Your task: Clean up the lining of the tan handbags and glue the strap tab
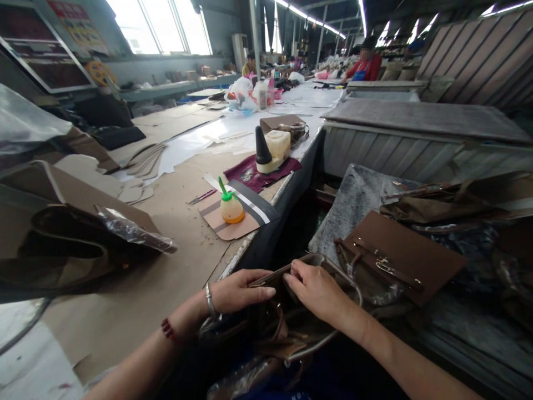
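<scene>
A brown handbag (310, 347) rests low in front of me, its mouth facing up and its dark inside showing. My left hand (239, 290) grips the rim at the far left, thumb inside and fingers over the outer side. Across from it, my right hand (314, 286) reaches over the opening, its fingers curled closed at the inner side of the far rim. Whether those fingertips pinch the lining or just the edge is hidden. Clear plastic wrap (244, 378) hangs at the bag's lower left.
On the paper-covered table (179, 278) stand an oil bottle with a green spout (232, 208) and a black-capped glue bottle (264, 153) on a maroon cloth (250, 172). Another bag (83, 239) lies left. More brown bags (400, 255) pile at right. People work far back.
</scene>
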`<state>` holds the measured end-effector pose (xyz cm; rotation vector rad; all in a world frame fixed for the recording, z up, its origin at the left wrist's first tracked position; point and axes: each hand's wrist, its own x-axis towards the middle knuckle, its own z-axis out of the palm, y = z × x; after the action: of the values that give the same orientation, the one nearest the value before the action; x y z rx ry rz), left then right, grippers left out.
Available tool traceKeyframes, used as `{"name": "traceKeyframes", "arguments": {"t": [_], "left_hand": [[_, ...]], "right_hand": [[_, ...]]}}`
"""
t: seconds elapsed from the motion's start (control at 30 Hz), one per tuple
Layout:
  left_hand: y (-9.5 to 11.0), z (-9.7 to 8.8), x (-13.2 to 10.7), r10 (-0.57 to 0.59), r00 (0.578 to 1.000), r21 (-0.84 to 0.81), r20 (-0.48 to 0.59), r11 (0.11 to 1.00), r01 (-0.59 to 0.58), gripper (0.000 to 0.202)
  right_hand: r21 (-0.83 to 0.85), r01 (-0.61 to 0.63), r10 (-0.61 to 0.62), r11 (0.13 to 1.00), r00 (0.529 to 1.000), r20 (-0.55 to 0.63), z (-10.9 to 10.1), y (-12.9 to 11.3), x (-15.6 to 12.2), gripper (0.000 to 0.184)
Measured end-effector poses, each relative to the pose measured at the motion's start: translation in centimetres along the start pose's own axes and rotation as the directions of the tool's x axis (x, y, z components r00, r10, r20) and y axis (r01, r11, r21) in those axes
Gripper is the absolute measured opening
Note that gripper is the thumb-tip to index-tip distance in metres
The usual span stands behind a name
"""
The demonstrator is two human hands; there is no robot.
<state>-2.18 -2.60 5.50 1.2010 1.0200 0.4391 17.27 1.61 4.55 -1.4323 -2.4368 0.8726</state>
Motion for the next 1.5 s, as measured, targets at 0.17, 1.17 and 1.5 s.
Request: {"name": "traceKeyframes", "arguments": {"t": [0.17,1.17,1.5], "left_hand": [[-1.6,0.1,1.0,0.056,0.996,-0.021,-0.067,0.998,-0.058,0.044],[-2.8,-1.2,1.4,0.118,0.952,0.240,-0.282,0.970,-0.049,0.034],[-2.9,-0.5,1.4,0.140,0.927,0.257,-0.349,0.965,-0.049,0.033]], "right_hand": [[0.025,0.047,-0.048,0.999,0.998,0.029,0.1,0.2,-0.2,0.016],[-0.368,0.112,-0.117,0.923,0.993,0.009,0.2,-0.5,2.2,0.011],[-0.357,0.109,-0.103,0.928,0.994,0.034,0.4,-0.6,2.4,0.014]]}}
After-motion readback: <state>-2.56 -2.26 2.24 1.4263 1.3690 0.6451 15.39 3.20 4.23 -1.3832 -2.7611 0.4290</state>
